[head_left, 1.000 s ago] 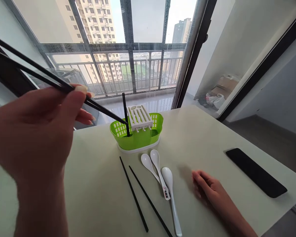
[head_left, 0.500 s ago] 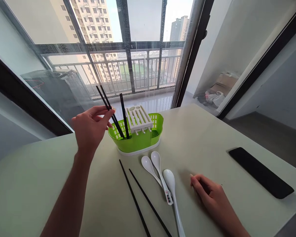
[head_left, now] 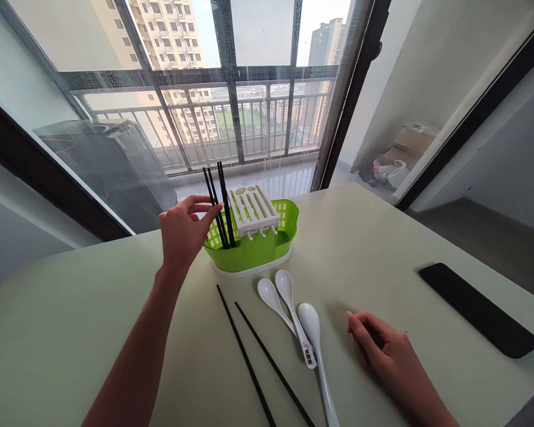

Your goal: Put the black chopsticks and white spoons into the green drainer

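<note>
My left hand (head_left: 186,232) pinches a pair of black chopsticks (head_left: 207,181) between thumb and fingers. Their lower ends stand inside the left part of a green basket-like utensil holder (head_left: 249,258) with a white base. Beside them another black pair (head_left: 226,207) leans upright in the same part. A white slotted rack (head_left: 258,226) with small hooks sits across the holder's middle. Resting on the table, my right hand (head_left: 391,359) is curled closed, with nothing visible in it. Nearest to it lies a long white spoon (head_left: 310,323).
Two smaller white spoons (head_left: 285,287) lie crossed in front of the holder. Two loose black chopsticks (head_left: 248,356) are left of them on the pale table (head_left: 356,237). A flat black slab (head_left: 478,308) lies at the right, and windows stand behind the table.
My left hand has moved right, bringing its chopsticks more upright, lower and closer to the other pair. My right hand stays curled on the table. The view has shifted slightly.
</note>
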A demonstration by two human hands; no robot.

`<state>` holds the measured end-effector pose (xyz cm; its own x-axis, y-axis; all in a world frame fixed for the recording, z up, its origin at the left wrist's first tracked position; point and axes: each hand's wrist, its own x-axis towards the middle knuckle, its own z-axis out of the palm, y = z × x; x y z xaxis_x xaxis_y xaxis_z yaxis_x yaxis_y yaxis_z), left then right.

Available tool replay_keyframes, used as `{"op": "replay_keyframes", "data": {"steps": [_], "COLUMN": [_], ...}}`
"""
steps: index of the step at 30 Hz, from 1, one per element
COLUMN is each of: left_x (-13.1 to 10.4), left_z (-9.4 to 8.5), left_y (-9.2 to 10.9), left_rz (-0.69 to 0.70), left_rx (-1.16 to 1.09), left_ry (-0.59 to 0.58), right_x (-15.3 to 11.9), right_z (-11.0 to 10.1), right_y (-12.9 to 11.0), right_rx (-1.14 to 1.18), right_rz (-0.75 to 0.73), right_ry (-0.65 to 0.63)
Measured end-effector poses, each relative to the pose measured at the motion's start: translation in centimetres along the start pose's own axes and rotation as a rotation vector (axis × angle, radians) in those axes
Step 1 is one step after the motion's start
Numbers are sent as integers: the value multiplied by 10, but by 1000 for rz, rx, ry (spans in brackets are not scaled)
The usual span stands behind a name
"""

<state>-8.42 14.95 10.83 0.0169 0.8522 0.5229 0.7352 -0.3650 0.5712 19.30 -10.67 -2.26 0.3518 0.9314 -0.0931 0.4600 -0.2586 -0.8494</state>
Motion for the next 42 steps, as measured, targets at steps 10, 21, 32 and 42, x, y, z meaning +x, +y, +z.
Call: {"op": "replay_keyframes", "data": {"steps": [10, 21, 32, 42], "left_x": [1, 3, -34, -87], "left_z": [9, 9, -58, -51], "left_y": [-10, -7, 75, 26], "left_rz": [158, 252, 536, 388], "left_rx": [97, 118, -47, 390], "left_ry": [98, 180, 33, -922], "right_x": [3, 3, 4, 3], "right_z": [0, 0, 0, 0], "right_y": [5, 3, 4, 7], "right_rx": [9, 15, -1, 24], "right_rz": [15, 8, -41, -34], "right_ry": [-17, -29, -6, -33]}}
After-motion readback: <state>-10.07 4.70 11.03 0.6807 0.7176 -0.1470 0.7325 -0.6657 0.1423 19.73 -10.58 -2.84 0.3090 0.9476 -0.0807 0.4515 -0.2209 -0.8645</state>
